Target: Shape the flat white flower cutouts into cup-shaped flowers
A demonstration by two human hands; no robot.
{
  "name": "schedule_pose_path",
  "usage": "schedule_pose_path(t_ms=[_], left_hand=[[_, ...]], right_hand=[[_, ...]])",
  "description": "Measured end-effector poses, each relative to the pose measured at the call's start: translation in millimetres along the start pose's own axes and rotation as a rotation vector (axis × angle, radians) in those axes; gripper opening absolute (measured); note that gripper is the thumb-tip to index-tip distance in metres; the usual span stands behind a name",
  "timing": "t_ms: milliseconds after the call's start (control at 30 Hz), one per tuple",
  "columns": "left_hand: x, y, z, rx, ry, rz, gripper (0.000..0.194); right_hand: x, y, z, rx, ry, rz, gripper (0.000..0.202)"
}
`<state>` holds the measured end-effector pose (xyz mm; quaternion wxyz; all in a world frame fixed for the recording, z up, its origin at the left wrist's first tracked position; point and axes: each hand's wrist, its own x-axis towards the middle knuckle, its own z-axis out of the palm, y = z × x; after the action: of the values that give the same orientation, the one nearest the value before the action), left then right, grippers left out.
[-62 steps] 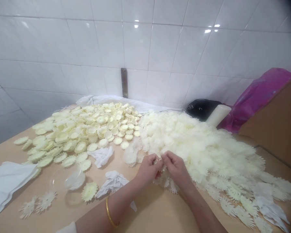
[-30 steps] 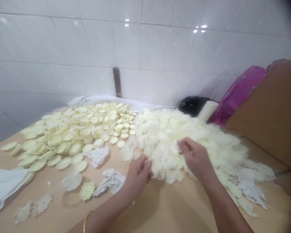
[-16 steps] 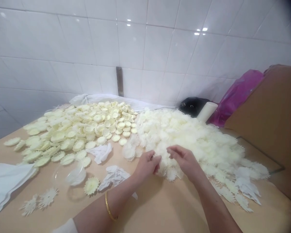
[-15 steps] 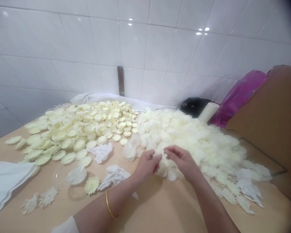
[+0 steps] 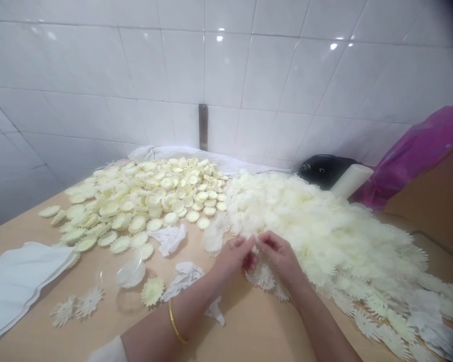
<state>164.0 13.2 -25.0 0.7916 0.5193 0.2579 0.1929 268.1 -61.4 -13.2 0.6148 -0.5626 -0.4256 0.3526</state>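
Observation:
My left hand (image 5: 236,259) and my right hand (image 5: 279,254) meet at the fingertips in front of the pile of thin white petal discs (image 5: 287,211). The fingers of both hands are pinched together; anything between them is too small to make out. Left of them lies a heap of yellowish scalloped discs (image 5: 136,198). One yellow disc (image 5: 153,291) rests alone beside a crumpled white tissue (image 5: 184,276). A clear round dish (image 5: 131,269) with white contents is near that disc.
White cloth sheets (image 5: 18,276) lie at the left edge, near two loose star-shaped pieces (image 5: 88,303). At the back right are a black bag (image 5: 320,168), a white roll (image 5: 351,181) and a purple bag (image 5: 419,151) by a brown box (image 5: 434,193). The tiled wall (image 5: 226,70) rises behind.
My hands have come together, fingertips now touching. The view has turned slightly left, so the things on the table appear further right.

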Motion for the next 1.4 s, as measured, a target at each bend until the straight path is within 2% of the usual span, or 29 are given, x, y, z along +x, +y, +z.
schedule_pose_path(t_ms=[167,267,333,467,567,700,800,900,933,1000,1033,1100,1133,1167,1200,1267,1333,1400], left_hand=[[-5,-1,6.5,0.082,-0.09,0.06,0.034],[-6,-1,10.5,0.129,-0.099,0.057,0.032],[-6,-1,11.7,0.155,-0.068,0.048,0.032],[-4,-2,9.4,0.18,0.012,0.022,0.032],[-4,-2,6.6,0.162,0.018,0.008,0.033],[-9,1,6.6,0.175,0.049,0.047,0.032],[-10,2,9.0,0.222,0.058,0.094,0.032],[-12,4,13.4,0.259,0.017,0.095,0.031],[-16,5,15.4,0.27,0.011,0.096,0.031],[-32,9,18.9,0.302,0.0,0.112,0.03],[-45,12,19.8,0.326,0.007,0.134,0.03],[-74,21,18.6,0.449,-0.1,0.159,0.03],[-88,26,16.5,0.509,-0.075,0.211,0.029],[-99,30,13.7,0.533,-0.026,0.243,0.028],[-107,34,10.5,0.513,0.0,0.235,0.026],[-109,38,4.8,0.392,0.035,0.141,0.023],[-97,36,2.2,0.31,0.048,0.053,0.019],[-79,28,3.3,0.282,-0.003,0.031,0.017]], right_hand=[[0,6,-7,-0.091,0.324,-0.003,0.027],[-1,6,-7,-0.075,0.433,0.008,0.031],[-1,4,-7,-0.13,0.414,-0.008,0.033],[-4,-1,-7,-0.269,0.245,-0.04,0.039],[-5,-3,-10,-0.284,0.171,-0.042,0.042],[-6,-4,-14,-0.241,0.126,-0.035,0.036],[-9,-4,-7,-0.306,0.069,-0.038,0.034],[-10,-1,2,-0.404,0.097,-0.069,0.037],[-10,-1,1,-0.428,0.124,-0.082,0.039],[-9,-1,-8,-0.479,0.26,-0.111,0.039],[-9,-4,-18,-0.499,0.361,-0.121,0.038],[-10,-14,-41,-0.515,0.659,-0.116,0.036],[-12,-22,-52,-0.504,0.785,-0.106,0.037],[-15,-30,-60,-0.526,0.853,-0.11,0.038],[-18,-37,-64,-0.576,0.854,-0.124,0.038],[-24,-46,-61,-0.651,0.735,-0.17,0.035],[-27,-45,-50,-0.72,0.511,-0.21,0.03],[-30,-35,-38,-0.789,0.321,-0.226,0.023]])
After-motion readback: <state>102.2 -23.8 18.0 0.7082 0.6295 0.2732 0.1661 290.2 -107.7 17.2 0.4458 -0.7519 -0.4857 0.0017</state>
